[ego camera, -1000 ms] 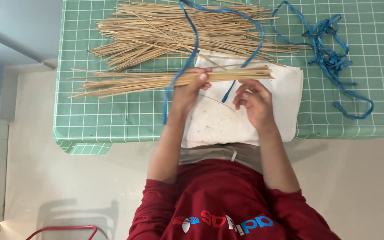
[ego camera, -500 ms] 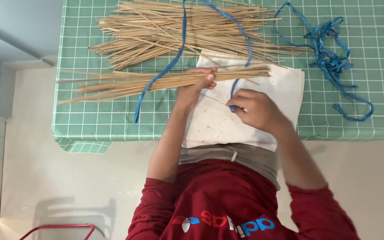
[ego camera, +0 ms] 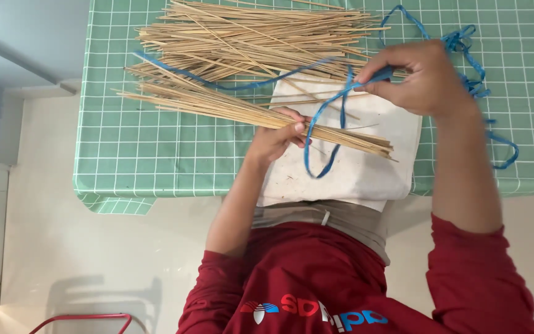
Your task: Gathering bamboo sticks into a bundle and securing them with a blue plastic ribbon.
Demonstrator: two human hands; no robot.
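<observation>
Your left hand (ego camera: 277, 137) is closed around a slim bundle of thin pale wooden sticks (ego camera: 248, 111), gripping it near its middle so that it lies slanted above the table, one end reaching out over the green checked tablecloth (ego camera: 156, 154) toward the left edge and the other end over the white cloth sheet (ego camera: 366, 173) at the near edge. A flat blue plastic strap (ego camera: 322, 133) loops around that bundle just beside your left fingers, and its upper part runs up into your right hand (ego camera: 424, 77), which pinches it between thumb and fingers, raised above the sheet. Another length of the same strap trails left across the large loose pile of wooden sticks (ego camera: 248, 37) that lies toward the far edge. Beyond your right hand, a tangle of blue strap (ego camera: 471, 55) rests near the far right corner, one strand curling down toward the right near edge.
</observation>
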